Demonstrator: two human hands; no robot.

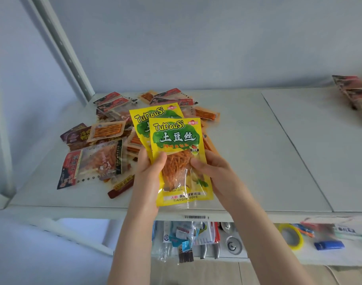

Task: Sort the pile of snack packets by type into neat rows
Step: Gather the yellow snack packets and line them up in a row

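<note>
Together, left hand and right hand grip yellow packets of orange shreds

A white worktop is bounded by a perforated upright. Beneath it, a yellow tape roll and a blue box are stored.
</note>
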